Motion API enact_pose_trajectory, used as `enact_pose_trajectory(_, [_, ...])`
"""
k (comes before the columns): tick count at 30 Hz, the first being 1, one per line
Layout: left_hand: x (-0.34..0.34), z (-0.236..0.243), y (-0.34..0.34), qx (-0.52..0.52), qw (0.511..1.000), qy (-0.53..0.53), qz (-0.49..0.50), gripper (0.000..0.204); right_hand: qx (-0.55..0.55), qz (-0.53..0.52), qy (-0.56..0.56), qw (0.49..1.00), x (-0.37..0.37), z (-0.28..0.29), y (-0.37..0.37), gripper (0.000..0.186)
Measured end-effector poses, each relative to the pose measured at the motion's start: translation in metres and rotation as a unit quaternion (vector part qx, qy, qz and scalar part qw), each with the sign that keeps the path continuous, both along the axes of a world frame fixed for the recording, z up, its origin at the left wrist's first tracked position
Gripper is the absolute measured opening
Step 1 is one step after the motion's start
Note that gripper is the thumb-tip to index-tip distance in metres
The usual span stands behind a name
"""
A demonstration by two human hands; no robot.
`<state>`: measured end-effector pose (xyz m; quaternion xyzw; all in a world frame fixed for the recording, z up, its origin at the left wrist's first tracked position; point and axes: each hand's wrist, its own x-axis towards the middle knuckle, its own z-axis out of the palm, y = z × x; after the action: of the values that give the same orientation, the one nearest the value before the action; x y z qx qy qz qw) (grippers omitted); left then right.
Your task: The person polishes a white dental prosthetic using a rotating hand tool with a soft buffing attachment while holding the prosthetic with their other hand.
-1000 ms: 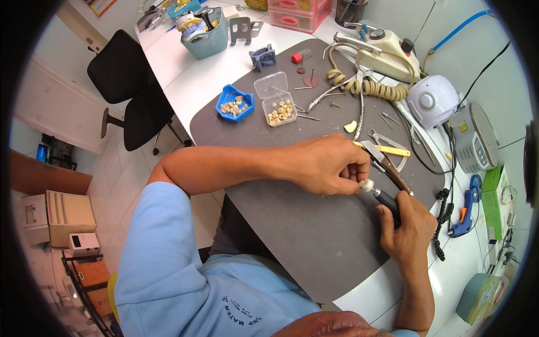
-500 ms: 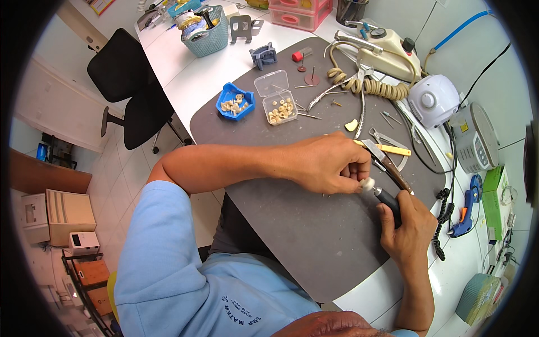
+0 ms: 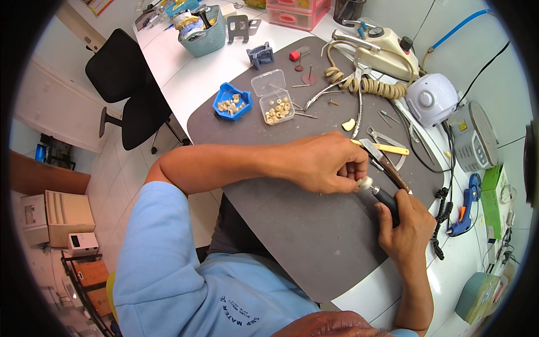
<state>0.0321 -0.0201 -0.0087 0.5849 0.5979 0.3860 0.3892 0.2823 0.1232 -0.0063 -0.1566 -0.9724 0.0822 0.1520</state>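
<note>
My right hand (image 3: 409, 227) is closed around the black grip of a rotary handpiece (image 3: 386, 203). A small whitish polishing tip (image 3: 365, 183) sits at the end of its metal shank. My left hand (image 3: 334, 163) is closed in a pinch right beside that tip; whatever its fingertips hold is hidden or too small to name. Just beyond the hands lie a knife with a brown handle (image 3: 396, 173) and a yellow-handled tool (image 3: 387, 148). A blue tray (image 3: 245, 109) and a clear open box (image 3: 270, 83) hold several small cream, tooth-like pieces.
A grey mat (image 3: 297, 236) covers much of the white table. Toward the far right are a coiled beige cord (image 3: 382, 88), a cream control unit (image 3: 387, 48), a white rounded device (image 3: 432, 100) and a blue glue gun (image 3: 463, 216). A teal basket (image 3: 203, 44) stands at the far left.
The whole view has shifted very slightly. Both hands keep nearly the same pose, with the handpiece tip still beside my left fingertips.
</note>
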Motion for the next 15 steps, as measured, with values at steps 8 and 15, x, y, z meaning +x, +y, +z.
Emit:
enact_pose_trajectory(8, [-0.0021, -0.0046, -0.0017, 0.029, 1.000, -0.003, -0.001, 0.014, -0.021, 0.004, 0.015, 1.000, -0.0019, -0.0003, -0.0003, 0.039])
enact_pose_trajectory(15, [0.0003, -0.0004, 0.0014, 0.005, 1.000, -0.012, -0.002, 0.014, -0.017, -0.001, 0.030, 0.999, -0.0004, 0.0000, 0.0001, 0.037])
